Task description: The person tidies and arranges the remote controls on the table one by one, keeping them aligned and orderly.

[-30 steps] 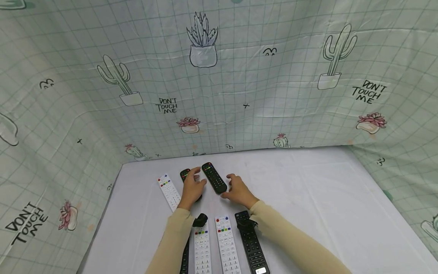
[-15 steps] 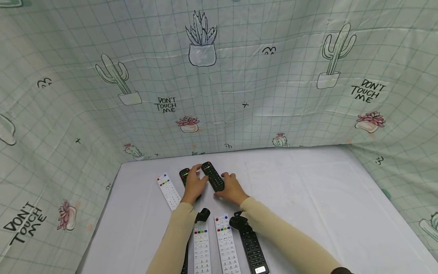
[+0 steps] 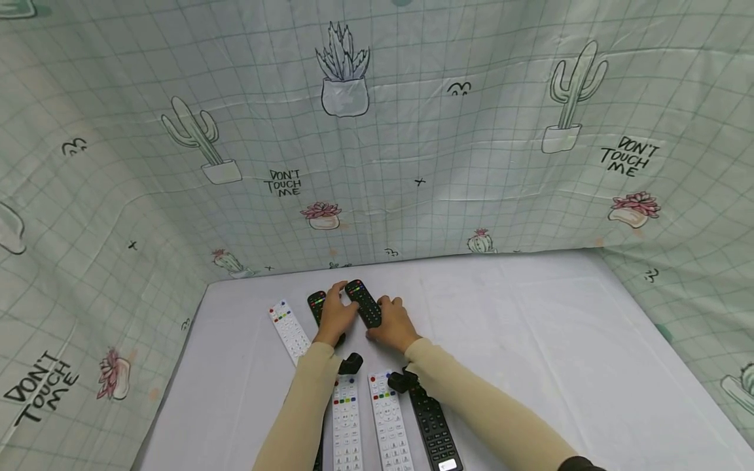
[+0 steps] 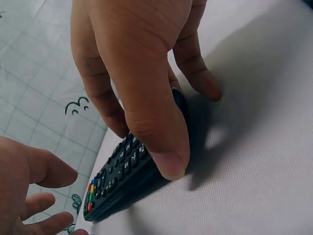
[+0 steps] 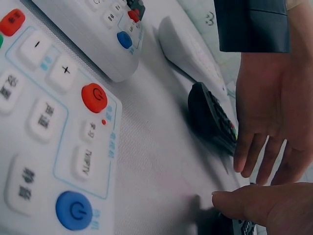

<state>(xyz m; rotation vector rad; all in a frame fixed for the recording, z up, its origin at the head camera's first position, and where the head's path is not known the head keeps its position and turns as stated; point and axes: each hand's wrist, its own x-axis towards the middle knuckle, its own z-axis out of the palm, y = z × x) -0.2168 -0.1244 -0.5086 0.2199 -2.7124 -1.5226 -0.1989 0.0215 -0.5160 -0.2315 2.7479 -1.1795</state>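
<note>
A black remote control (image 3: pixel 362 303) with coloured buttons at its far end lies between my two hands. My right hand (image 3: pixel 394 327) grips its near end, the thumb on one long side and fingers on the other, as the left wrist view shows on the remote (image 4: pixel 124 164). Shadow shows under it, close over the white table. My left hand (image 3: pixel 334 322) is at the far end, fingers spread and loosely bent around that end; in the left wrist view its thumb (image 4: pixel 56 169) stands apart from the remote. A second black remote (image 3: pixel 316 302) lies partly hidden behind the left hand.
A white remote (image 3: pixel 290 330) lies at the left. Nearer are two white remotes (image 3: pixel 347 422) (image 3: pixel 391 428), a long black remote (image 3: pixel 437 432) and a dark one (image 3: pixel 319 451) mostly covered by the left sleeve. Patterned cloth (image 3: pixel 412 131) walls the table's back and sides.
My right hand has moved left onto the remote's near end and closed its grip. The remote has shifted slightly left. The left hand has barely moved.
</note>
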